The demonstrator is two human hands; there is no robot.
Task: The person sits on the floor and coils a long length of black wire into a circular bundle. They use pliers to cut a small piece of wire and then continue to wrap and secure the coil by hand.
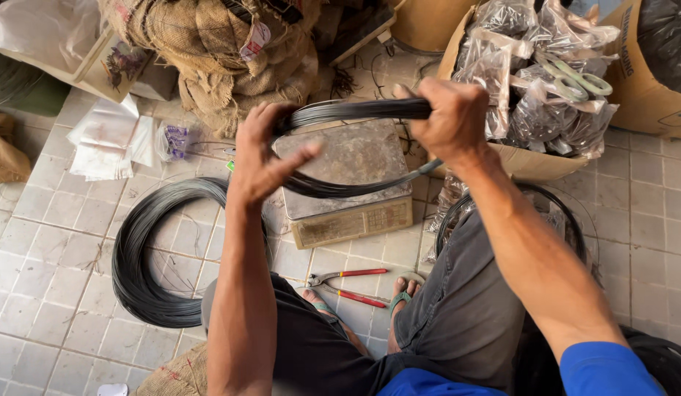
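Tiled floor (pixel 54 242), pale, carrying all items. Burlap sacks (pixel 215 51), piled at the far side. Cardboard box (pixel 531 161), far right, filled with clear bags of small parts; pale-handled scissors (pixel 575 81) lie on top. Large coil of dark wire (pixel 142 257), flat on the floor to our left, beside our left knee. Weighing scale (pixel 348 183), grey platform, on the floor ahead of our feet. Small wire coil (pixel 355 147), dark, held up over the scale between both hands, its lower arc hanging just above the platform. Clear plastic bags (pixel 105 143), loose heap, far left. Right hand (pixel 450 117): grip fully closed in a fist around the upper right of the small coil. Left hand (pixel 263 158): thumb and palm against the coil's left side, fingers spread and mostly open, not clenched. Red-handled pincers (pixel 348 286), on the floor between our sandalled feet, touched by neither hand.
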